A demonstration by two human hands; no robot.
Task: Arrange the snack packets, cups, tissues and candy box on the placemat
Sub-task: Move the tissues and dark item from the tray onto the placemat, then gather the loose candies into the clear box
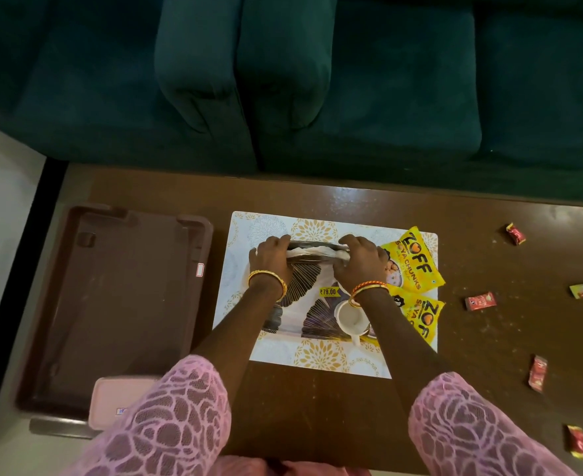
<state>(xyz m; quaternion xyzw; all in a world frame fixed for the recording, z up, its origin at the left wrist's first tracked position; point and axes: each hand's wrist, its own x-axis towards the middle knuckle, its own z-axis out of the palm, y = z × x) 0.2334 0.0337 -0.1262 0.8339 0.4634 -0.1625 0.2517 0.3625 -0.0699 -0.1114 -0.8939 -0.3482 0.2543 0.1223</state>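
Note:
A white placemat [276,359] with gold flower prints lies on the brown table. On it lies a tissue packet [303,293] with a dark fan pattern and a yellow price tag. My left hand [269,259] and my right hand [362,257] both grip the packet's far end, where white tissue shows. A white cup [350,319] lies under my right forearm on the mat. Two yellow soya chunks packets [413,266] [423,319] rest on the mat's right side.
A brown tray [111,304] sits left of the mat, with a pink box [111,403] at its near corner. Several small red candy wrappers [480,300] are scattered on the table at the right. A dark green sofa [283,80] stands beyond the table's far edge.

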